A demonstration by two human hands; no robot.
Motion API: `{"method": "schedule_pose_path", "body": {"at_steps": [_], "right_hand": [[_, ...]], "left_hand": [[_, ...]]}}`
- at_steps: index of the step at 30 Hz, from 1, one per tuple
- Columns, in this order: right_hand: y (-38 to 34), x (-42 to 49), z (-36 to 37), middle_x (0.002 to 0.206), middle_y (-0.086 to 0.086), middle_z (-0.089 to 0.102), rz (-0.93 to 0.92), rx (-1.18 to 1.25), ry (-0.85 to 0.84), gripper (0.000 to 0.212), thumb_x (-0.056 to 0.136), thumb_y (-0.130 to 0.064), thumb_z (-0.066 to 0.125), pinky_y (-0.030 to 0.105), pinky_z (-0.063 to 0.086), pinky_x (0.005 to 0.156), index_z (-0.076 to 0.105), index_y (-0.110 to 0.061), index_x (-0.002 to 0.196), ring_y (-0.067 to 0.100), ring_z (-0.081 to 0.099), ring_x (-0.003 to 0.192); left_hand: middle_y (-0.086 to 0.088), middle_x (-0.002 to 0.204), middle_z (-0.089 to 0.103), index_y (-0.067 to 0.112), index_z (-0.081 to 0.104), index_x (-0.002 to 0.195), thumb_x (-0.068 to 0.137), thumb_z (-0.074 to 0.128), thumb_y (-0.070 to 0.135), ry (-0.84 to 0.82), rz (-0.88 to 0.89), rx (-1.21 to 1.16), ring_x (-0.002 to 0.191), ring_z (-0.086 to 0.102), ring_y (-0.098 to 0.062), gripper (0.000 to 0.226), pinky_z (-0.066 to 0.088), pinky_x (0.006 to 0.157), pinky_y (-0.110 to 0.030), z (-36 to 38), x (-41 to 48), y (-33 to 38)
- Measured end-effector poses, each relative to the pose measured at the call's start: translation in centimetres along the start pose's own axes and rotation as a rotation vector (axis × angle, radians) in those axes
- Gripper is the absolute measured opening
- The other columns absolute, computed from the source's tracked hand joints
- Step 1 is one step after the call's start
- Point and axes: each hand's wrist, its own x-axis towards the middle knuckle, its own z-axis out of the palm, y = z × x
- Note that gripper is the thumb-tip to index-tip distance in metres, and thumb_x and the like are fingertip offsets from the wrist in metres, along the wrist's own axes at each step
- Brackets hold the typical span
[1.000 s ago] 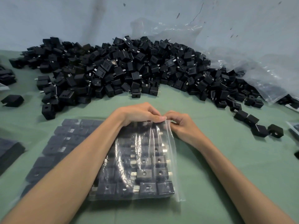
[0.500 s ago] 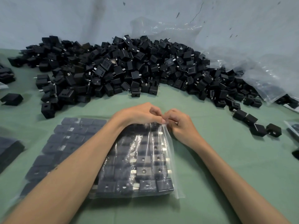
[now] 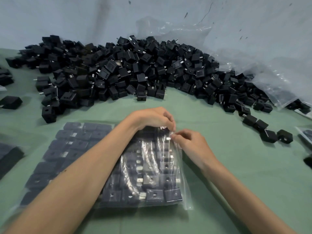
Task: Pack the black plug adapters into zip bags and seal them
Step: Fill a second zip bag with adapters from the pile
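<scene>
A clear zip bag (image 3: 152,174) filled with rows of black plug adapters lies flat on the green table in front of me. My left hand (image 3: 155,118) curls over the bag's far edge and pinches its top strip. My right hand (image 3: 189,142) pinches the same strip at the bag's far right corner, fingertips close to the left hand's. A second filled bag (image 3: 67,149) lies flat just to the left, partly under my left forearm. A large heap of loose black adapters (image 3: 135,70) stretches across the back of the table.
Crumpled clear plastic bags (image 3: 253,68) rest against the wall at the back right. Loose adapters (image 3: 268,130) trail off to the right. More dark packed items (image 3: 8,156) sit at the left edge, a single adapter (image 3: 11,102) further back.
My right hand has slid a little toward me and right along the bag's top corner. The left hand stays on the far edge.
</scene>
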Motion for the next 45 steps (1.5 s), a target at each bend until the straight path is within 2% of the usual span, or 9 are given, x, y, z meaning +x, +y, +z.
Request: {"method": "schedule_pose_path", "body": {"at_steps": [7,11,16,24,27,31,36,41,45], "right_hand": [[-1.5,-0.3,1.2,0.096,0.017,0.071,0.262,0.450,0.048,0.033,0.080,-0.036,0.074,0.045,0.051,0.092,0.070,-0.005,0.089,0.028,0.067,0.089],[-2.0,-0.9,2.6,0.098,-0.001,0.063,0.144,0.344,0.323,0.018,0.074,-0.028,0.080,0.035,0.050,0.086,0.067,-0.017,0.069,0.015,0.062,0.093],[-2.1,-1.1,2.2,0.069,0.005,0.072,0.149,0.371,0.290,0.014,0.074,-0.024,0.079,0.045,0.056,0.076,0.073,-0.014,0.067,0.029,0.069,0.074],[-1.1,-1.5,1.3,0.059,-0.014,0.067,-0.014,0.179,0.241,0.020,0.082,-0.033,0.071,0.014,0.044,0.060,0.073,-0.020,0.066,0.001,0.058,0.058],[-1.1,-1.0,0.9,0.047,-0.013,0.055,-0.037,0.144,0.219,0.028,0.083,-0.031,0.070,0.013,0.033,0.051,0.069,-0.016,0.059,-0.001,0.043,0.047],[-1.2,-0.6,0.5,0.056,-0.004,0.054,0.011,0.198,0.135,0.032,0.087,-0.030,0.066,0.021,0.037,0.058,0.060,-0.016,0.058,0.007,0.046,0.057],[-1.2,-0.7,0.5,0.067,0.004,0.045,0.115,0.274,0.037,0.030,0.091,-0.033,0.060,0.030,0.032,0.066,0.051,-0.017,0.067,0.015,0.039,0.065],[-1.0,-0.6,0.8,0.077,0.004,0.066,0.227,0.453,0.018,0.020,0.087,-0.024,0.066,0.026,0.048,0.069,0.065,-0.004,0.083,0.014,0.059,0.069],[-0.8,-0.7,1.3,0.084,0.008,0.071,0.241,0.467,0.056,0.019,0.083,-0.020,0.072,0.032,0.057,0.069,0.065,-0.005,0.092,0.020,0.068,0.073]], "left_hand": [[0.012,0.075,0.071,0.019,0.069,0.085,0.084,0.071,0.029,0.047,-0.015,-0.072,0.078,0.064,-0.005,0.010,0.047,0.073,-0.019,-0.5,0.6,1.7],[0.001,0.109,0.069,0.020,0.067,0.109,0.084,0.061,0.056,-0.004,-0.084,-0.035,0.103,0.064,-0.013,0.045,0.049,0.096,-0.030,-1.2,-0.6,1.0],[0.001,0.114,0.060,0.023,0.066,0.087,0.084,0.066,0.047,-0.070,-0.138,-0.008,0.112,0.055,-0.016,0.025,0.036,0.106,-0.045,-1.4,-1.1,0.4],[0.007,0.061,0.065,0.022,0.072,0.074,0.088,0.069,0.024,0.104,-0.166,0.009,0.047,0.054,-0.005,0.014,0.042,0.047,-0.015,0.2,0.5,0.4],[0.006,0.071,0.069,0.022,0.073,0.075,0.087,0.070,0.026,0.111,-0.161,0.026,0.066,0.060,-0.007,0.013,0.048,0.062,-0.021,0.5,0.7,0.8],[0.019,0.054,0.063,0.026,0.073,0.073,0.090,0.065,0.024,0.080,-0.160,0.072,0.058,0.050,0.000,0.018,0.040,0.052,-0.014,0.5,0.9,1.4],[0.009,0.090,0.067,0.027,0.071,0.075,0.091,0.063,0.025,0.034,-0.119,0.079,0.097,0.056,-0.013,0.018,0.041,0.093,-0.033,0.5,0.6,1.0],[0.018,0.106,0.060,0.033,0.068,0.093,0.089,0.054,0.055,0.007,-0.103,0.183,0.102,0.054,-0.009,0.027,0.038,0.097,-0.032,-0.5,-0.6,0.3],[0.022,0.085,0.056,0.031,0.067,0.099,0.084,0.049,0.066,-0.037,-0.094,0.261,0.084,0.052,-0.002,0.042,0.037,0.085,-0.025,-0.9,-1.7,-0.4]]}}
